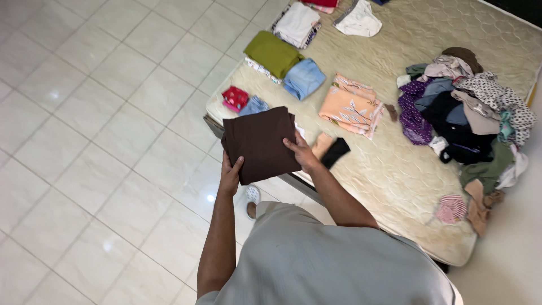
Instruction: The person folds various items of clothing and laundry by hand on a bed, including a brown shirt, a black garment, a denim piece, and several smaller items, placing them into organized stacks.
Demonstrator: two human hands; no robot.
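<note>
**Folded brown cloth held over the mattress corner**

The white tiled floor (84,141) fills the whole left half of the view and lies open, with wide room to move along the mattress's left edge. The cream quilted mattress (395,169) runs from the top of the frame down to the lower right; its near corner sits just under the hands, and its near long edge slants down to the right past the person's grey-clad body. The middle of the mattress is bare, so there is free surface between the folded stacks and the heap.

On the right of the mattress rises a loose pile of unfolded clothes (463,118), dark, purple and spotted pieces tangled together, spilling toward the far right edge. A small striped pink item (451,209) lies apart, below the pile. Along the left edge sit folded things: an olive green fold (274,53) beside a light blue fold (304,78), a white stack (296,24) above them, a peach patterned stack (351,104) toward the middle, and a small red piece (235,97) near the corner.

The folded brown garment (261,144) is held flat in the air over the mattress corner. The left hand (230,174) grips its lower left edge, thumb on top. The right hand (303,153) clasps its right edge, fingers spread on the cloth.
</note>
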